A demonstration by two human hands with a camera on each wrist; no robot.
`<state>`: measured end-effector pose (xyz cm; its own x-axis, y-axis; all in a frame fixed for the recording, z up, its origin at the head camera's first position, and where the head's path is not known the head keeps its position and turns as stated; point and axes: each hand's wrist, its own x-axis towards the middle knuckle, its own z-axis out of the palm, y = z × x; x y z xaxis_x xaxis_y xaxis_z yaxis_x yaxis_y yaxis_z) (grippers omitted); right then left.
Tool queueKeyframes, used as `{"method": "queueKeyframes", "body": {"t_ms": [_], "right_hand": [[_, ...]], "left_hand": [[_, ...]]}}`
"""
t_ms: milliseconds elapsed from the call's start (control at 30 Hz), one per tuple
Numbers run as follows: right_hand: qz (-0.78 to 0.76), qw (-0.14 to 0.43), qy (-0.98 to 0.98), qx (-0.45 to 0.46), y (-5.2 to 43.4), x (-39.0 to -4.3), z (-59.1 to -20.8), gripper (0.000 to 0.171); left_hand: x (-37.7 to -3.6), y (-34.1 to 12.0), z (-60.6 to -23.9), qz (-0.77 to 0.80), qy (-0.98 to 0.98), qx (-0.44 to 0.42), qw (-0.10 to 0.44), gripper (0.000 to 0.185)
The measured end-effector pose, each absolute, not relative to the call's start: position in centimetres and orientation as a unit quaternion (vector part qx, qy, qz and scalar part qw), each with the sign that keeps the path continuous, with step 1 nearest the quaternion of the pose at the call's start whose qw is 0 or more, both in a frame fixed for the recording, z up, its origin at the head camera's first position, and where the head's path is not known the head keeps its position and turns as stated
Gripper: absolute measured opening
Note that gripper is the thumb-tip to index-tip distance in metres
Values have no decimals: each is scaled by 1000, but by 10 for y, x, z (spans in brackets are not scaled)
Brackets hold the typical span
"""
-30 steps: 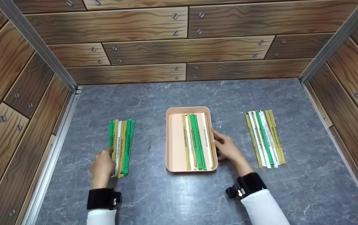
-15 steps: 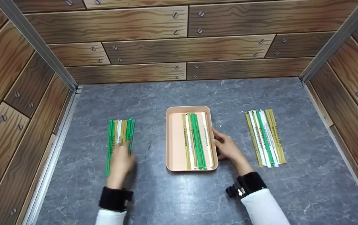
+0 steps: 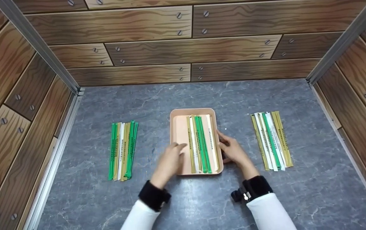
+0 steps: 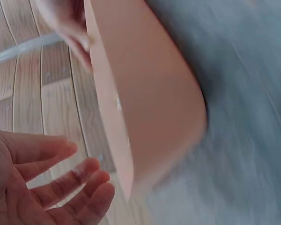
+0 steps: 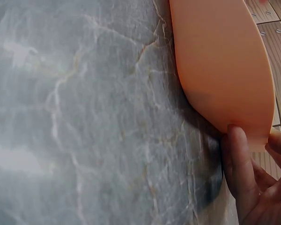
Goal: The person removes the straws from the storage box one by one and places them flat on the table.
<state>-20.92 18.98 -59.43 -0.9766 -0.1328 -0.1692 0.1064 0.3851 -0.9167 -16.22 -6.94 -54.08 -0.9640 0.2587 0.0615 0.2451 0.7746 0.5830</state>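
A peach tray (image 3: 179,134) sits mid-table with several green, white and olive sticks (image 3: 201,143) lying lengthwise in its right half. My left hand (image 3: 173,155) hovers over the tray's near left part, fingers relaxed and palm empty; the left wrist view shows the open left hand (image 4: 79,178) beside the tray (image 4: 150,93). My right hand (image 3: 227,147) holds the tray's right rim. In the right wrist view the fingers (image 5: 236,164) of the right hand press the tray (image 5: 220,61) on its outer wall, with the thumb at the rim.
One bundle of green, white and olive sticks (image 3: 122,150) lies left of the tray and another bundle (image 3: 271,140) lies to its right. Wood-patterned walls (image 3: 183,41) close in the grey marbled tabletop (image 3: 183,198) on three sides.
My left hand left the left bundle and swept right to the tray's left side. The right hand stayed on the tray's right rim.
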Motion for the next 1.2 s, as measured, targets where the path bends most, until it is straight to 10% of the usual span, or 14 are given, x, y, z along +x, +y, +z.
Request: {"method": "queueKeyframes", "body": {"t_ms": [1200], "right_hand": [[-602, 145, 785, 26, 189, -208, -593, 55]], "left_hand": [[-185, -33, -577, 186, 977, 83, 65, 28]]}}
